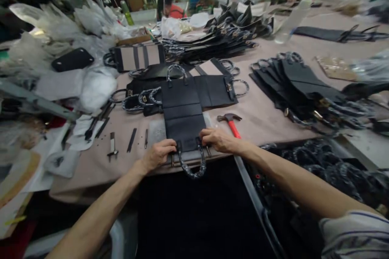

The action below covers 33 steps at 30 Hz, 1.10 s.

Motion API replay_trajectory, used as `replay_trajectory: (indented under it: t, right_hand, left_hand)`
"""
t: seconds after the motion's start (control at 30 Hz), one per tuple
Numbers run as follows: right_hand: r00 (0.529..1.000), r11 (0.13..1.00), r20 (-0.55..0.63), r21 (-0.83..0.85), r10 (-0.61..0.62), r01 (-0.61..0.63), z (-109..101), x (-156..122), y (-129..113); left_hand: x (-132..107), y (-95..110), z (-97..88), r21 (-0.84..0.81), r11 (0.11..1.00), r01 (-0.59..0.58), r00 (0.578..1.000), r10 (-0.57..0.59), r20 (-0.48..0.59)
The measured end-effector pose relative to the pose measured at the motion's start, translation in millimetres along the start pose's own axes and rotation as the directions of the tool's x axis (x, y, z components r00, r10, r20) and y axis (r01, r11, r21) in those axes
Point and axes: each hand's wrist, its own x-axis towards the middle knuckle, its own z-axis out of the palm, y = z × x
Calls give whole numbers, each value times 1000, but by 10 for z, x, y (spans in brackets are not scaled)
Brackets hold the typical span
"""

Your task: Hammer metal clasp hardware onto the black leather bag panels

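A flat, unfolded black leather bag panel [182,109] lies in front of me on a grey pad [155,129] at the table's near edge. Its braided loop handle [192,166] hangs over the edge. My left hand [159,153] grips the panel's near left corner beside the handle, fingers curled. My right hand [219,139] presses and pinches the near right corner, fingers bent. More black panels with ring handles [212,89] lie just behind it.
A red-handled hammer [231,123] lies right of my right hand. Small punches and tools [121,141] lie to the left. Stacks of black bag pieces [300,85] fill the right and the back [219,36]. A person [170,8] sits far behind. A clear bottle [291,20] stands at the right.
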Motion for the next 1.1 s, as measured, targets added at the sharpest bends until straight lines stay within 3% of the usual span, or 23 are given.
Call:
replay_trajectory:
  t: [0.17,0.3,0.5,0.6,0.67,0.7,0.77,0.83,0.9,0.97,1.1]
  right_hand:
    - [996,996,35,-12,-87,87,-36,-10,-16]
    - [992,997,-110,17,-69,71,100,-97,-52]
    - [955,1000,-295,-1,6,-7,370,-187,-101]
    - [917,996,-392,0,77,-84,503,-216,-171]
    - [892,991,-436,-6,120,-136,593,-242,-200]
    - [883,988,-449,-8,136,-156,633,-255,-205]
    - [873,983,-461,-12,156,-182,700,-276,-199]
    - [870,980,-462,-8,171,-197,743,-289,-181]
    - [867,979,-465,0,180,-204,762,-291,-163]
    - [865,980,-469,8,180,-200,765,-284,-149]
    - [860,982,-481,17,172,-187,736,-257,-171]
  left_hand:
    - [-11,7,27,2,999,-51,999,51,-11]
    - [-57,70,73,16,1000,-12,997,13,-70]
    - [-103,152,177,60,996,60,997,-58,-45]
    - [-144,230,182,83,977,195,968,-178,-175]
    - [-177,259,106,100,898,428,867,-377,-327]
    - [-191,251,38,100,821,562,780,-485,-396]
    - [-208,178,-145,77,600,796,561,-684,-466]
    - [-206,39,-352,58,354,933,345,-838,-424]
    - [-192,-130,-536,77,187,979,202,-924,-326]
    - [-186,-290,-673,82,122,989,140,-951,-276]
    - [-258,-492,-834,11,105,994,103,-945,-310]
